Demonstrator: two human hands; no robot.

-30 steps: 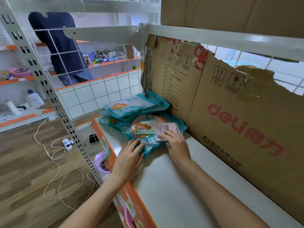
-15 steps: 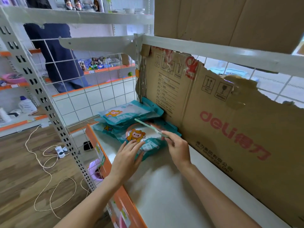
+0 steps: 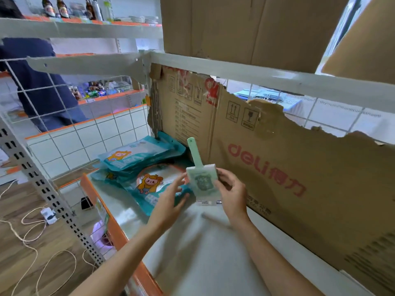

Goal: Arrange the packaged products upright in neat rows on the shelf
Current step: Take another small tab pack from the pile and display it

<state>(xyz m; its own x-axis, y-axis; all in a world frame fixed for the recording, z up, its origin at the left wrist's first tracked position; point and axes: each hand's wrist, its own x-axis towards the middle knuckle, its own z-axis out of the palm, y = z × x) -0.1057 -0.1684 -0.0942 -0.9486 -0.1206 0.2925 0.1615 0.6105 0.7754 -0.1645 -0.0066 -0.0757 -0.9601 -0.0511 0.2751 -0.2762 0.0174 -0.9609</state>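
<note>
Your left hand [image 3: 171, 199] has come off the teal packs [image 3: 147, 167], fingers straight and apart, reaching for the green pack [image 3: 203, 182]. Your right hand [image 3: 229, 192] has lifted that pack off the pile, fingers clamped on its edge, upright above the shelf [image 3: 203, 253]. The cardboard [image 3: 277, 167] behind reads "deli".

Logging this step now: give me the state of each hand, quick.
Left hand: open, fingers straight, holding nothing, over the teal packet.
Right hand: holding the green hang-tab package upright.
</note>
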